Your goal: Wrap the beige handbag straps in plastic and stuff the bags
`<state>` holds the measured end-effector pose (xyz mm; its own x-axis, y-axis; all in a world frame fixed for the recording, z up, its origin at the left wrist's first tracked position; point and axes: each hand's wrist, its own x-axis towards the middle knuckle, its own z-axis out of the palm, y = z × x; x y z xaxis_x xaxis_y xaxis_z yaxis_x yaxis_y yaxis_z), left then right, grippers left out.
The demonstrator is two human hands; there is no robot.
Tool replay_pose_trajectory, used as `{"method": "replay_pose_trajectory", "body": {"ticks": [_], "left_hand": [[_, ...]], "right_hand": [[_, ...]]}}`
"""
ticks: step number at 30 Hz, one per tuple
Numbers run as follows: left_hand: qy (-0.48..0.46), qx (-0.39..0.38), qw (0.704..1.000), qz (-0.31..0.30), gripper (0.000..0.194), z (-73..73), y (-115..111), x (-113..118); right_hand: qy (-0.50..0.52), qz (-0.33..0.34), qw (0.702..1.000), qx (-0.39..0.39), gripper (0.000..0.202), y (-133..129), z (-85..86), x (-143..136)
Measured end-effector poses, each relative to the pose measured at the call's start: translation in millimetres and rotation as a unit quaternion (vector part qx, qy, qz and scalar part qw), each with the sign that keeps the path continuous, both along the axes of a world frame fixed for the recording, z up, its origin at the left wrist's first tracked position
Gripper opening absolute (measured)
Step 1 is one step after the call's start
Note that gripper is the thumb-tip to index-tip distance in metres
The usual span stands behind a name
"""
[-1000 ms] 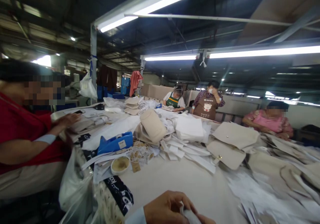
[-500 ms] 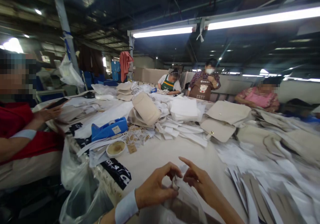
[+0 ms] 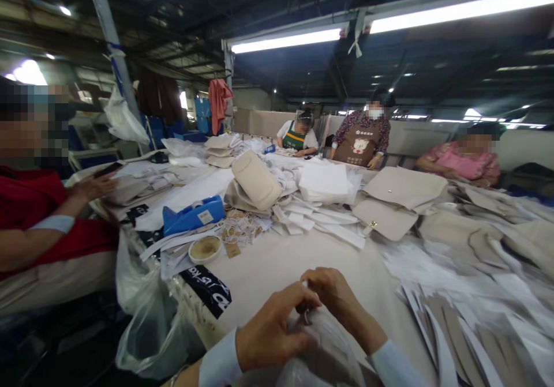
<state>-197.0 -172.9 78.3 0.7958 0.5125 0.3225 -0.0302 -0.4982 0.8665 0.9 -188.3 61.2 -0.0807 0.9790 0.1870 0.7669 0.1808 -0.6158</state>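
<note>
My left hand [image 3: 274, 323] is curled at the gathered top edge of a clear plastic bag [image 3: 335, 332], which hangs near me at the bottom of the view. A grey-beige thing shows dimly through the plastic. My right hand [image 3: 340, 297] meets the left one from the other side, its bent fingers closed at the same edge. The fingertips partly hide each other. To the left of my hands lie a black cloth strip with white lettering [image 3: 208, 289], a small dish of yellowish paste [image 3: 205, 249] and loose cardboard tags [image 3: 232, 249].
A blue tape dispenser [image 3: 193, 215] stands at left. Beige bag pieces [image 3: 257, 180] and white sheets [image 3: 323, 182] pile up mid-table, with more flaps [image 3: 404, 188] and strips rightward. A plastic bag [image 3: 147, 323] hangs off the left edge. A co-worker in red [image 3: 52, 225] sits left; others work across.
My right hand has moved left and up onto the bag's edge, and its pointing finger has folded in. My left hand stays at the edge. Across the table, a co-worker has lowered a raised hand.
</note>
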Motion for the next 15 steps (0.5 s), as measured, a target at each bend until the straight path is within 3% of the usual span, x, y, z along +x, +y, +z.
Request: {"method": "replay_pose_trajectory", "body": {"ticks": [4,7,9,11,13,15], "left_hand": [[-0.011,0.033,0.999,0.015,0.031,7.5,-9,-3],[-0.054,0.037,0.998,-0.021,0.04,11.2,-7,-6],[-0.058,0.054,0.997,-0.011,0.046,5.6,7,-8],[-0.002,0.099,0.992,0.084,0.038,-7.4,32,-13],[0.112,0.164,0.949,0.245,0.027,-22.3,63,-25],[0.143,0.181,0.919,0.32,0.024,-30.9,89,-41]], "right_hand": [[0.005,0.046,0.999,0.009,0.026,-1,2.0,-7],[0.132,0.112,0.984,-0.028,0.04,-14,3.0,-9],[0.19,0.094,0.976,-0.058,0.052,-20,-3.0,-1],[0.194,0.022,0.978,-0.077,0.057,-23,-16.3,16],[0.185,-0.067,0.977,-0.081,0.05,-27,-34.9,39],[0.182,-0.142,0.971,-0.065,0.039,-35,-54.0,61]]}}
